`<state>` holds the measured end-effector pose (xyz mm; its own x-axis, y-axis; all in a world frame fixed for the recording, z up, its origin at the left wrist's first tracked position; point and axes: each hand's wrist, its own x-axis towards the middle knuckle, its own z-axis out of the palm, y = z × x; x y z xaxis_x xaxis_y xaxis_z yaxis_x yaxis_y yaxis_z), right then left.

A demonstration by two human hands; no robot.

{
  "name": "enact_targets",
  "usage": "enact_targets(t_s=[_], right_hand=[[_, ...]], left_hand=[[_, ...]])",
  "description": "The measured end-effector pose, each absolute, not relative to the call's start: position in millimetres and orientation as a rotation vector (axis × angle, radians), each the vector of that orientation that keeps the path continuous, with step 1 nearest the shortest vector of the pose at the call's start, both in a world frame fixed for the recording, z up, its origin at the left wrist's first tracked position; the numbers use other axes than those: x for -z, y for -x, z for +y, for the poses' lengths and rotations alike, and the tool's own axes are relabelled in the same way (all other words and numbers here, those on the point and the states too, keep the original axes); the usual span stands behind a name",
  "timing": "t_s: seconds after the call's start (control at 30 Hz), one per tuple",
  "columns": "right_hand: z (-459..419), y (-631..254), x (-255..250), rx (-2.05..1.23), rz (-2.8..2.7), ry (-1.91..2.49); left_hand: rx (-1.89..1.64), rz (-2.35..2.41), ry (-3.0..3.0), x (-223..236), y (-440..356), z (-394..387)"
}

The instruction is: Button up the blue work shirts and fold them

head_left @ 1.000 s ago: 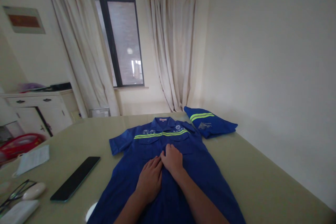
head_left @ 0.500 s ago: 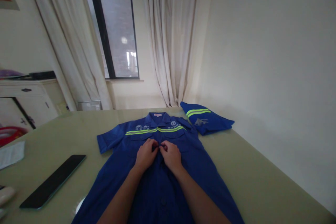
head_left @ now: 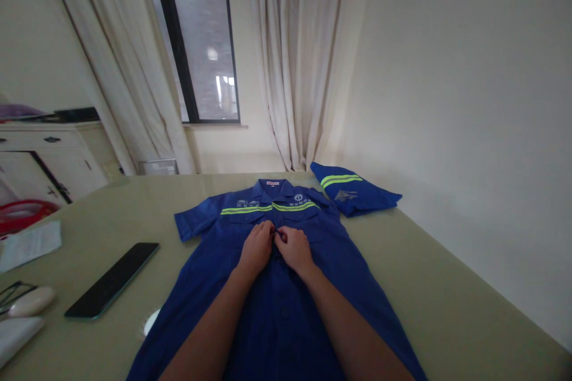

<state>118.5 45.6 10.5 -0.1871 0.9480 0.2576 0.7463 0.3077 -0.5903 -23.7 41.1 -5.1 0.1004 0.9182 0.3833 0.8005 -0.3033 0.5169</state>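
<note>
A blue short-sleeved work shirt (head_left: 286, 315) lies front up on the table, its collar at the far end and a yellow-green reflective stripe across the chest. At the front placket, just below that stripe, my left hand (head_left: 258, 245) is closed with its fingertips pinching the cloth. Right beside it my right hand (head_left: 294, 248) pinches the placket too, thumb and forefinger together. The fingertips of both hands nearly meet, and any button between them is too small to make out.
A folded blue garment (head_left: 357, 191) with a similar stripe lies at the far right, near the wall. On the left of the table (head_left: 451, 309) are a black phone (head_left: 114, 280), a paper sheet (head_left: 31, 244), eyeglasses (head_left: 15, 294) and a pale rounded object (head_left: 33, 302).
Both hands have moved up the placket toward the collar. My left fingers, stretched out flat at first, have curled into a pinch. The camera view has tilted down.
</note>
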Motion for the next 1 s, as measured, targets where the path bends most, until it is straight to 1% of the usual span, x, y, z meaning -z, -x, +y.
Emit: enact_targets(t_s=[0.1, 0.2, 0.43, 0.57, 0.73, 0.87, 1.0], right_hand=[[47.1, -120.0, -9.3, -0.532, -1.972, 1.398], [51.2, -120.4, -5.5, -0.585, -1.909, 1.416], [55.9, -120.5, 1.1, -0.461, -1.872, 1.43], [60.0, -120.8, 3.7, -0.528, -1.798, 1.396], [70.4, -122.3, 10.8, -0.604, -1.719, 1.437], [77.4, -126.4, 12.4, -0.665, -1.771, 1.467], [71.3, -127.4, 8.1, -0.651, -1.804, 1.474]], left_hand=[[-1.013, 1.718, -2.16, 7.4, 25.7, 44.1], [-1.037, 1.657, -2.133, 6.0, 27.7, 45.4], [-1.092, 1.601, -2.057, 3.8, 29.9, 44.6], [-1.098, 1.593, -2.01, 7.9, 33.8, 49.9], [-0.989, 1.631, -2.061, 5.0, 33.2, 48.1], [-0.916, 1.698, -2.18, -0.9, 28.6, 38.0], [-0.777, 1.89, -2.324, -2.4, 26.2, 34.5]])
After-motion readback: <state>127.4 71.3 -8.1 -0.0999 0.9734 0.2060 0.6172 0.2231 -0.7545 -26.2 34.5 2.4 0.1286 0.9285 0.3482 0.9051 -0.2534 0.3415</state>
